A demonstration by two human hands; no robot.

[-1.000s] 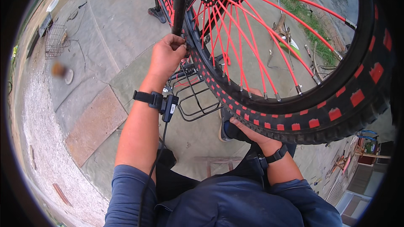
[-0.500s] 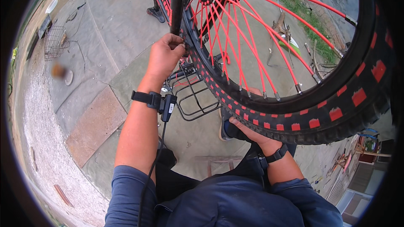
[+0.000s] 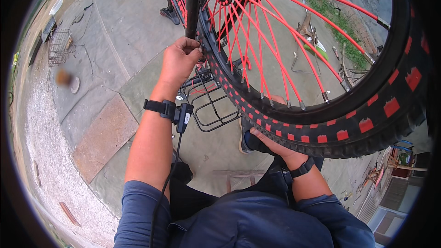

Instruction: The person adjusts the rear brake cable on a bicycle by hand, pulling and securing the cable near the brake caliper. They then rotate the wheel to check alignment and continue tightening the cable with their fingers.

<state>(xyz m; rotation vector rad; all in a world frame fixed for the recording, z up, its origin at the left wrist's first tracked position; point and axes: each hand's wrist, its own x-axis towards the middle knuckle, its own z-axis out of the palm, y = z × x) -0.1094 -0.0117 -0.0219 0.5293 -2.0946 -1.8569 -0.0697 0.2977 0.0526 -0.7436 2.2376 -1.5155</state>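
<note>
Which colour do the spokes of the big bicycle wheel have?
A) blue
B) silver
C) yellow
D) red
D: the spokes run bright red from the hub out to the black rim of the wheel, whose black tyre also carries red blocks.

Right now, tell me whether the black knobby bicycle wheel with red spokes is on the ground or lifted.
Lifted: the black knobby bicycle wheel with red spokes hangs above the grey paving, right hand under its tyre.
</note>
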